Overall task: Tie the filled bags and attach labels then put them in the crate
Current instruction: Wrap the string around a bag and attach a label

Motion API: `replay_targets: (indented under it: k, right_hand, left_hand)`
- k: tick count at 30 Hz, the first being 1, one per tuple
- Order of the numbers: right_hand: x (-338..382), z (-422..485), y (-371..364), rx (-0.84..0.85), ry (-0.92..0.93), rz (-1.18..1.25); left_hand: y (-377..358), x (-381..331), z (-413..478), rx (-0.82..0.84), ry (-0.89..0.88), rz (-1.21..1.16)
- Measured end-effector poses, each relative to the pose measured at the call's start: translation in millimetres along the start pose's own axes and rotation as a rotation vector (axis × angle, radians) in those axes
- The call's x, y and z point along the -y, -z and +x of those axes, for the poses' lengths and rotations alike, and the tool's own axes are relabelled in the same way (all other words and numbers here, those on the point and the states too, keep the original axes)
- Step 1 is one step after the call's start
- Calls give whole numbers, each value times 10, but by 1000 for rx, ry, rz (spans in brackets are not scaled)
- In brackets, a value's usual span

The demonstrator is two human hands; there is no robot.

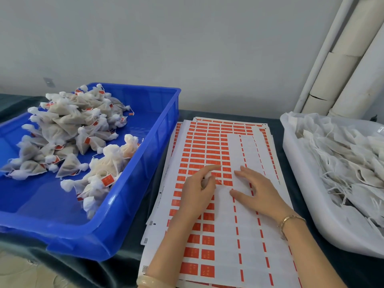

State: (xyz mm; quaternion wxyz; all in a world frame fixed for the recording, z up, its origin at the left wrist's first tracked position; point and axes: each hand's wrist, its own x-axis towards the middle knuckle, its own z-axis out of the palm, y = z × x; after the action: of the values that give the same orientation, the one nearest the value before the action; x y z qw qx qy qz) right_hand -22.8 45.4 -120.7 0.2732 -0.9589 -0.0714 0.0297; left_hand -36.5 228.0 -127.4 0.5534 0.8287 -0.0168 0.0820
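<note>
Label step going on. You are holding small white bag (205,180) in left hand (196,191), grip curling round it, index finger stretching out onto red labels of label sheet (207,142). Right hand (254,189) is lying flat, grip spread, pressing sheet onto table (133,235). Advice: pin sheet firmly while peeling, lift one label by its corner, bring bag close. Both forearms are reaching in low from near edge. Blue crate (162,129) with finished bags is sitting left, white tub (291,159) of untied bags right.
</note>
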Motion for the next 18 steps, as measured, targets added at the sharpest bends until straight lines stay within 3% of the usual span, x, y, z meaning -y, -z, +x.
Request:
replay_targets:
  k: [6,12,18]
  right_hand:
    - [-59,87,76,92,7,-96]
    - [-110,107,124,156,42,-145]
    - [-103,118,126,136,46,-145]
  left_hand:
    - [-3,-17,-20,-16,-19,47]
    - [-65,42,-12,-125,-110,354]
    - [-137,48,-21,-2,-190,545]
